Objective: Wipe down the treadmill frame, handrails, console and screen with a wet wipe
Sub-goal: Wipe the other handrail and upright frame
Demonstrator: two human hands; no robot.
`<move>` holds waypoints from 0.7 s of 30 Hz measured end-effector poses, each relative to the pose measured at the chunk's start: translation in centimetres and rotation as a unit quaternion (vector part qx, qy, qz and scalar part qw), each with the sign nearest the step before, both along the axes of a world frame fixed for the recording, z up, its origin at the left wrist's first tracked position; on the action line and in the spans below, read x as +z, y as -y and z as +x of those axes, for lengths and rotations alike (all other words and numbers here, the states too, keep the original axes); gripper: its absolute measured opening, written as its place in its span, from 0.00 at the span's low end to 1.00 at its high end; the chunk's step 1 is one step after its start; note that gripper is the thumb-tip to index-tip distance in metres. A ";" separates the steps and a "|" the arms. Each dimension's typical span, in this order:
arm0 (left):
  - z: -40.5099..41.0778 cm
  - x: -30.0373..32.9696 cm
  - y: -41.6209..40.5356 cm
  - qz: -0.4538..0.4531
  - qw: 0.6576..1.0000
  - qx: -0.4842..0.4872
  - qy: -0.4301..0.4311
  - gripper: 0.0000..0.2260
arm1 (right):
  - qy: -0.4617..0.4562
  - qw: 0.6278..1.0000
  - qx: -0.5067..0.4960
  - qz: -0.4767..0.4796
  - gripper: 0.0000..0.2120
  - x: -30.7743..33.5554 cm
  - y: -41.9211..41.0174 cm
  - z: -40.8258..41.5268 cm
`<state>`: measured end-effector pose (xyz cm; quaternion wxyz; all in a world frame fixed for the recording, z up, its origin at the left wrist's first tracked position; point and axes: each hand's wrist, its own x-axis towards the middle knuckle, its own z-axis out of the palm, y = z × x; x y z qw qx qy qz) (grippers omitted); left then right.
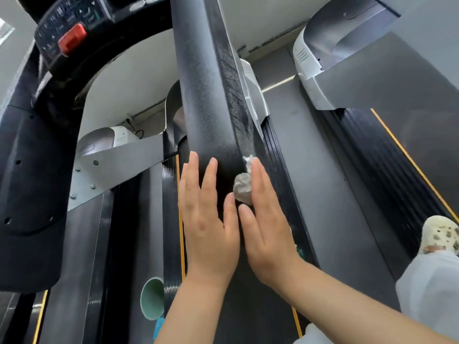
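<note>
While pressed flat on black textured treadmill upright (206, 100): left hand (206, 219), fingers straight, slightly spread; right hand (265, 224), fingers straight, together, trapping crumpled wet wipe (243, 188) against upright. Dusty streaks above wipe. Red stop button (72, 39) on console (67, 23) upper left. Grey floor (310, 170), neighbouring treadmill belt (387, 165) right.

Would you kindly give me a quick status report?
Left hand flat on upright. Right hand pressing wet wipe against it. Nothing blocking.

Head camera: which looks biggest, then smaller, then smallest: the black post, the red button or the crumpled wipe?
1. Black post, by far.
2. Red button and crumpled wipe look alike; the button sits farther away, so I won't rank them.
</note>
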<state>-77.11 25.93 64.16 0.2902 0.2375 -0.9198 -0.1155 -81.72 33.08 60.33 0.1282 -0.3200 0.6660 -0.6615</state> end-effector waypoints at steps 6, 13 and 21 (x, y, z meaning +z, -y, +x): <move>-2.1 -0.3 1.2 -0.100 0.993 -0.051 0.019 0.18 | 0.049 0.999 -0.011 0.021 0.25 -1.6 0.1 -0.5; -2.4 -2.5 2.0 -0.210 0.976 -0.017 0.061 0.21 | 0.158 0.986 0.024 0.051 0.29 -2.8 -1.4 2.2; -2.9 -3.2 1.9 -0.243 0.969 0.008 0.049 0.21 | 0.238 0.963 0.069 0.104 0.23 -5.8 -2.7 2.6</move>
